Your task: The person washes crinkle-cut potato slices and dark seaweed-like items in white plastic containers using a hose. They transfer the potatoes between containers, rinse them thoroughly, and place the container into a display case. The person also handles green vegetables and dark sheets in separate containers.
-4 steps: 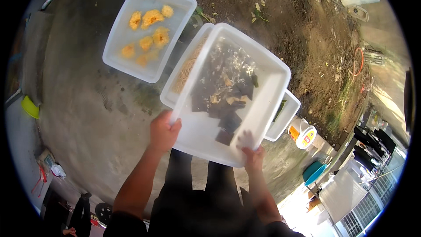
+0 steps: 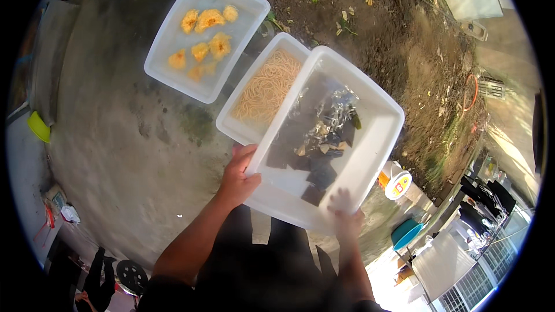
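Note:
A white rectangular plastic tub (image 2: pixel 373 138) hangs tilted between my hands, over the ground. Liquid in it glints, with dark flat pieces (image 2: pixel 321 173) and a few light scraps inside. My left hand (image 2: pixel 236 179) is closed round the tub's near left rim. My right hand (image 2: pixel 348 225), somewhat blurred, grips the near right corner. Partly behind this tub is a second white tub (image 2: pixel 240 124) with pale noodle-like strands (image 2: pixel 269 84). Farther left, a third white tub (image 2: pixel 245 17) holds several ragged yellow pieces (image 2: pixel 209 20) in cloudy liquid.
Concrete floor (image 2: pixel 127 127) spreads left, bare soil (image 2: pixel 370 52) far right. A white bucket (image 2: pixel 397 182) and a teal basin (image 2: pixel 407 233) stand at right, near a rack of dark clothes (image 2: pixel 485 202). At lower left are a person's dark-clad legs (image 2: pixel 99 280).
The tub in my hands has shifted right and a little nearer, uncovering more of the strands behind it. A smaller tub with something green, previously showing at its right edge, is now hidden.

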`<state>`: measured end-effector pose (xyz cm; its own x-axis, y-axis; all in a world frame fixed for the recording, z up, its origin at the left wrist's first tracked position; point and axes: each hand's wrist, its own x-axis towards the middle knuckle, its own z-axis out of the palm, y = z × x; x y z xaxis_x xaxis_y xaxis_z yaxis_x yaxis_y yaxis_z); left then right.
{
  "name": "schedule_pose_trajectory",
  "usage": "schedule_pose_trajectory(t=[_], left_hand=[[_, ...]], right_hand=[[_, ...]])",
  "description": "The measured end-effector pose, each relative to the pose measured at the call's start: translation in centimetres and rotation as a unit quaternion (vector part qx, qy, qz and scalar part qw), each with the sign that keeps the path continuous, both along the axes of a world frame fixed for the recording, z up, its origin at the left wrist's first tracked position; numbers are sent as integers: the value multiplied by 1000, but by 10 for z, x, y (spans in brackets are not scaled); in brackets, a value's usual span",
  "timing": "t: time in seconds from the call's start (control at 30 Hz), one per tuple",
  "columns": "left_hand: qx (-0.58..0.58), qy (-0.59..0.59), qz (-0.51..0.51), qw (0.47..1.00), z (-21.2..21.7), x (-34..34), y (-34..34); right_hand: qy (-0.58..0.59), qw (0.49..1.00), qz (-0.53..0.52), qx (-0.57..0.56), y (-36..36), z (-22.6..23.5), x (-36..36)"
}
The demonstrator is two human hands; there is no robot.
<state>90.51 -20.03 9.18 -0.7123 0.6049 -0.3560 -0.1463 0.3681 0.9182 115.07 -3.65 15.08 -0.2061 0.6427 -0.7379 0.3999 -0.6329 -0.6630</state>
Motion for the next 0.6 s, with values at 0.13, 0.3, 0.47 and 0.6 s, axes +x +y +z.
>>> schedule_pose_trajectory(t=[0.13, 0.3, 0.47, 0.6], left_hand=[[19, -348, -30, 937, 17, 26, 11], [20, -368, -26, 929, 39, 52, 28], [65, -264, -9, 962, 51, 95, 52], [85, -198, -3, 976, 70, 112, 74]], right_hand=[[26, 999, 30, 6, 23, 18, 53], [3, 999, 47, 28, 43, 70, 53], [145, 972, -182, -15, -10, 71, 75], [269, 895, -346, -88, -28, 55, 48]])
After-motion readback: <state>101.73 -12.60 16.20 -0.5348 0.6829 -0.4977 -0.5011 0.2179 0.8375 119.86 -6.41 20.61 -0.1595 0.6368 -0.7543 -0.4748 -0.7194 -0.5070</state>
